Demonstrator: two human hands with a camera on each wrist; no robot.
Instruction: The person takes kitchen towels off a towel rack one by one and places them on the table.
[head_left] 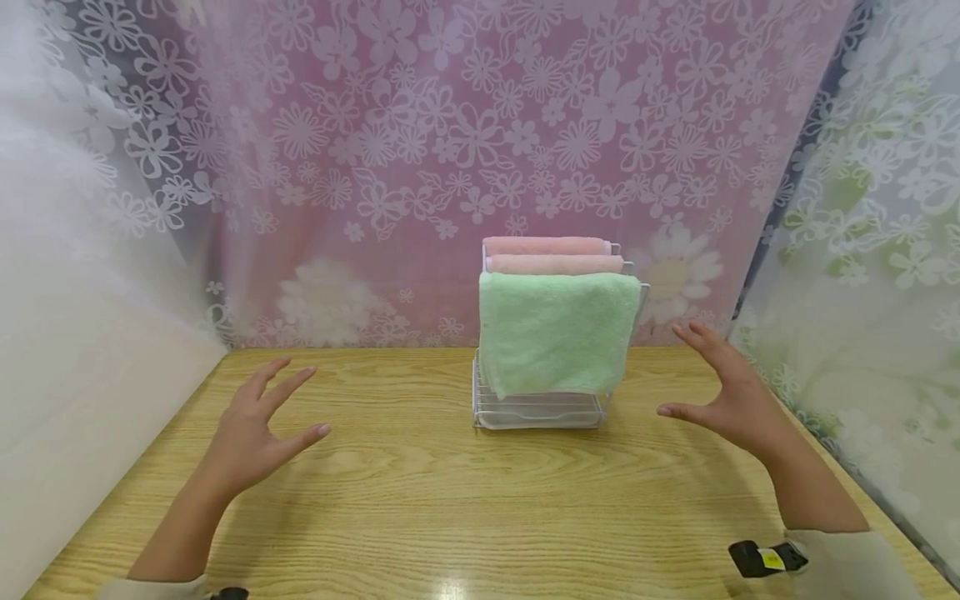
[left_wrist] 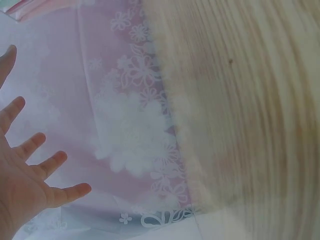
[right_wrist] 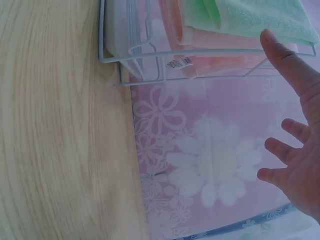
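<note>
A small white wire rack [head_left: 476, 392] stands toward the back of the wooden table, right of centre in the head view. Over its front bar hangs a mint-green towel [head_left: 558, 333]. Behind that hang a pale pink towel [head_left: 555, 264] and a deeper pink towel [head_left: 547, 245]. To the left, well apart from the rack, my left hand [head_left: 251, 429] is held over the table with fingers spread. My right hand [head_left: 731, 400] is nearer, just right of the rack, its fingers also spread and nothing in them. In the right wrist view a label [right_wrist: 180, 63] shows beside the pink cloth.
A white tray [head_left: 540, 414] forms the rack's bottom. Behind the wooden table [head_left: 420, 517] hangs a pink flowered curtain [head_left: 450, 158]. Pale sheeting [head_left: 82, 333] closes off the left side, and a flowered translucent curtain [head_left: 877, 275] the right.
</note>
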